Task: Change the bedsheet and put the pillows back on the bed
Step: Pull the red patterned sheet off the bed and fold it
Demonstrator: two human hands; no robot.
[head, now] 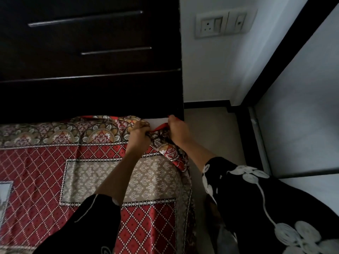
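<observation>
The sheet point(102, 173) lies over the bed, bunched at the far right corner, where bare mattress point(159, 122) shows. The left hand point(140, 132) clenches the bunch and the right hand point(178, 130) pinches its red edge by the headboard point(91, 99). It looks light, soft and slippery, so grip the hem. The headboard drawers are closed, contents hidden

The red, beige and brown printed fabric bedsheet point(102, 173) lies spread flat, its ornate border along the dark headboard point(91, 99) edge. At the far right corner it is bunched and lifted, baring white mattress point(159, 122).
</observation>
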